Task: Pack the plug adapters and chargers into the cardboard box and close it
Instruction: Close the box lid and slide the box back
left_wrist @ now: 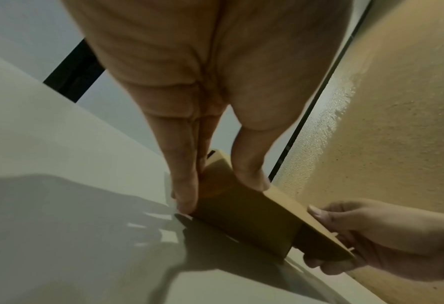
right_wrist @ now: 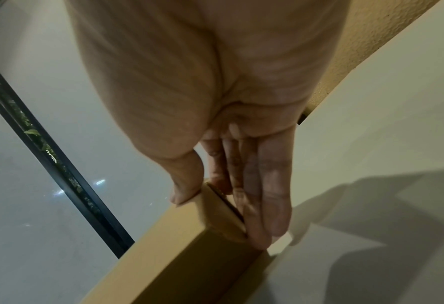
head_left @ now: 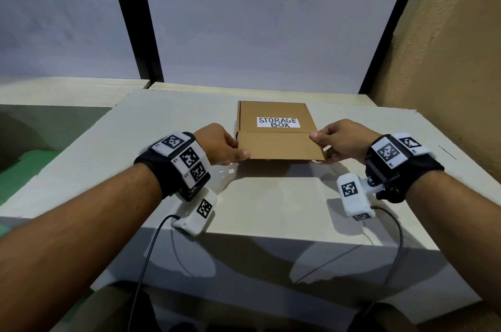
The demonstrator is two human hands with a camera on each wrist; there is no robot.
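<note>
A brown cardboard box (head_left: 273, 143) labelled "STORAGE BOX" lies in the middle of the pale table (head_left: 271, 204). Its lid is down and the front flap slopes toward me. My left hand (head_left: 238, 151) pinches the flap's left front corner, thumb on top and fingers down the side, as the left wrist view shows (left_wrist: 221, 195). My right hand (head_left: 322, 145) pinches the right front corner the same way (right_wrist: 222, 216). From the wrist views the box (left_wrist: 241, 218) (right_wrist: 176, 257) looks shallow. No plug adapters or chargers are in sight; the inside of the box is hidden.
A rough tan wall (head_left: 447, 60) runs close along the table's right side. Frosted panes with black frames (head_left: 135, 33) stand behind the table. The table's front edge (head_left: 271, 239) is near me, and a lower green surface (head_left: 27, 169) lies off the left side.
</note>
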